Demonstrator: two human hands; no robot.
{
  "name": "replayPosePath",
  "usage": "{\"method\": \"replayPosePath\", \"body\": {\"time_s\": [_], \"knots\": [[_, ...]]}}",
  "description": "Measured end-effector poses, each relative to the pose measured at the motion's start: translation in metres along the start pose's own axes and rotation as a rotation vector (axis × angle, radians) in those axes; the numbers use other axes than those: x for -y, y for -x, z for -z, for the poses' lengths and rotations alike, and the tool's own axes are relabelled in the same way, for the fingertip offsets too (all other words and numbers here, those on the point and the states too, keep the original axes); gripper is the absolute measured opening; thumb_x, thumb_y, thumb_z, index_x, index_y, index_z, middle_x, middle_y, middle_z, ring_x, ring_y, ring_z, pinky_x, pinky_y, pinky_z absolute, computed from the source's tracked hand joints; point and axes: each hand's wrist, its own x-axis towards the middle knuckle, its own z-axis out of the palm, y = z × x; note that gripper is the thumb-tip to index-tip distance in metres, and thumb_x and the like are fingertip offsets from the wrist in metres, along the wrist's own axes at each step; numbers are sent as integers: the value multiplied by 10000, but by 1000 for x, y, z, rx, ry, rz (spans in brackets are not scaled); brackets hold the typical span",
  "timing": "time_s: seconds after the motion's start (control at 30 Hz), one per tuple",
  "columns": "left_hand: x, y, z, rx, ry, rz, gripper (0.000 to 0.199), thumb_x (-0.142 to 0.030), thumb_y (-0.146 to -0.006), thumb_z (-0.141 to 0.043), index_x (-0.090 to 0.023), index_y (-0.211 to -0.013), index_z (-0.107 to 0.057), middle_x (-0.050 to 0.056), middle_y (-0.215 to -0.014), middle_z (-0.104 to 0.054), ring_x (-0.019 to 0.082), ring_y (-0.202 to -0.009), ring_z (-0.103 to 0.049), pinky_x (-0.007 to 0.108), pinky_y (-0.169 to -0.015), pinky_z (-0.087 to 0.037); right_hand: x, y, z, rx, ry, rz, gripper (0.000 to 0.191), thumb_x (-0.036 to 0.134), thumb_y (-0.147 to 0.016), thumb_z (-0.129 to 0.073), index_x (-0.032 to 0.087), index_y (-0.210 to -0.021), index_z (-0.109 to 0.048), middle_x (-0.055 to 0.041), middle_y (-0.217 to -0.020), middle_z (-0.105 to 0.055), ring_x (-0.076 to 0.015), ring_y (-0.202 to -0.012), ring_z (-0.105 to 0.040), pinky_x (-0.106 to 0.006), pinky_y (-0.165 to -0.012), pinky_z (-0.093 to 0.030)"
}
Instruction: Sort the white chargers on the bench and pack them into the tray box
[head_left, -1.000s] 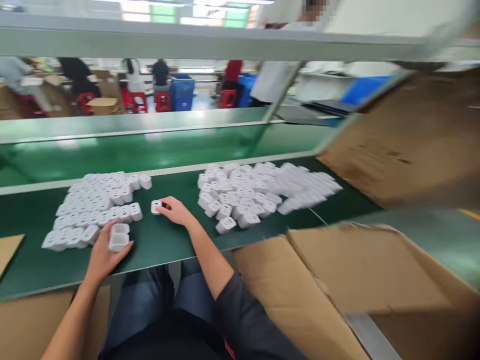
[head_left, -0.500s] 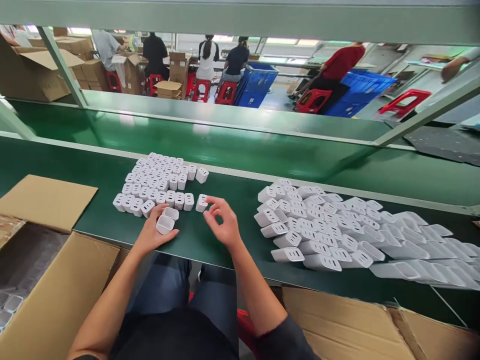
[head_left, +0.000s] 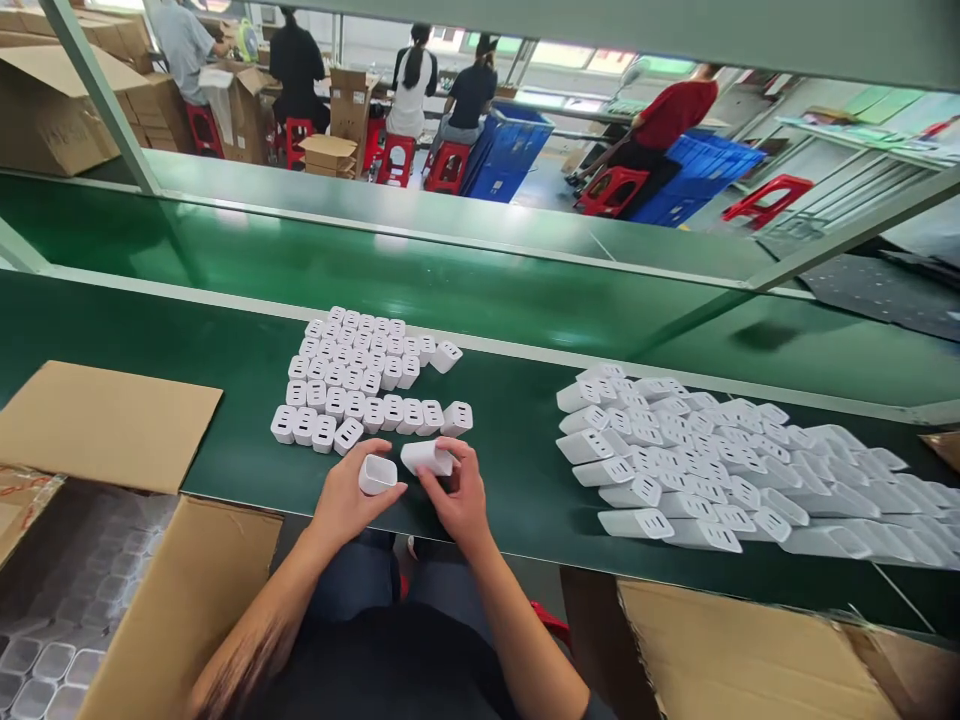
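My left hand (head_left: 341, 503) is closed around a white charger housing (head_left: 377, 475), its hollow open end turned up towards me. Just to the right, my right hand (head_left: 463, 502) grips a second white charger housing (head_left: 420, 457), which lies tilted on its side between thumb and fingers. The two housings are close but apart. Beyond my hands, a group of similar housings (head_left: 352, 375) stands in rows, slotted ends up. One of them (head_left: 457, 418) ends the near row at the right, slightly leaning.
A larger batch of leaning white housings (head_left: 675, 450) covers the right of the green bench (head_left: 510, 460). At the left, an open carton (head_left: 180, 600) holds clear-looking compartments, with a cardboard flap (head_left: 105, 420) above it. Co-workers sit on red stools beyond the frame.
Two housings were in my left hand; now it holds one, and my right hand has come left and grips the other. The view has shifted, so the bench items appear further right.
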Motion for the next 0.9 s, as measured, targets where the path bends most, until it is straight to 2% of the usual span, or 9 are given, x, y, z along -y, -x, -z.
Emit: {"method": "replayPosePath", "body": {"time_s": [0.13,0.23,0.3,0.4,0.47,0.53,0.7,0.8,0.9], "knots": [[0,6,10,106,-329,124,508,-442,-893,-635,-209,-1295,-431,50,-1022,-709,276,-882,-708,353,-742,-511,0,8,11,71,-122,-243,581,415,-835,-697,253,-1325,-431,-64,-1089,-628,-181,-855,-674,-347,-778,-577],[-14,8,16,191,-492,118,366,-329,-947,-537,-177,-1262,-428,76,-1030,-688,281,-878,-705,342,-715,-497,7,9,12,75,-108,-303,558,437,-817,-700,242,-1264,-429,-66,-1069,-671,-202,-886,-687,-352,-773,-578],[-25,7,21,205,-597,110,293,-245,-936,-520,-183,-1218,-473,78,-1052,-670,262,-894,-697,322,-710,-494,16,7,11,91,20,-274,451,414,-818,-685,230,-1181,-492,-73,-1058,-687,-213,-893,-679,-343,-746,-567],[-37,5,26,183,-772,60,304,-212,-937,-535,-234,-1240,-524,69,-1076,-645,246,-951,-675,299,-691,-499,31,-1,13,171,261,-141,331,349,-847,-628,224,-1153,-602,-82,-1057,-698,-216,-869,-648,-349,-737,-549],[-42,3,28,186,-873,17,332,-212,-932,-571,-267,-1259,-549,69,-1090,-640,246,-998,-661,289,-691,-507,39,-6,14,216,367,-43,318,312,-870,-584,232,-1173,-642,-79,-1071,-709,-235,-918,-631,-379,-797,-545],[-48,-1,27,220,-939,-14,387,-238,-921,-616,-248,-1301,-544,87,-1107,-648,252,-1016,-662,290,-702,-520,44,-10,14,248,439,4,325,286,-878,-559,236,-1184,-655,-73,-1091,-715,-254,-991,-625,-408,-869,-536],[-64,-19,20,277,-989,30,554,-407,-974,-550,-80,-1408,-441,146,-931,-720,283,-885,-719,321,-693,-537,45,-12,3,254,569,-122,372,302,-876,-541,220,-1226,-634,-91,-1139,-684,-252,-952,-677,-386,-814,-563],[-66,-30,19,232,-997,77,542,-494,-976,-522,-82,-1327,-511,151,-863,-729,311,-849,-730,336,-682,-539,44,-14,-1,218,523,-141,387,324,-877,-549,226,-1245,-619,-104,-1198,-650,-262,-1024,-668,-399,-847,-571],[-62,-33,22,183,-1003,80,563,-540,-974,-500,-105,-1330,-517,145,-849,-731,325,-827,-731,348,-663,-536,44,-15,0,240,349,-147,448,405,-896,-569,236,-1311,-575,-114,-1264,-600,-215,-929,-668,-397,-841,-592]]}}
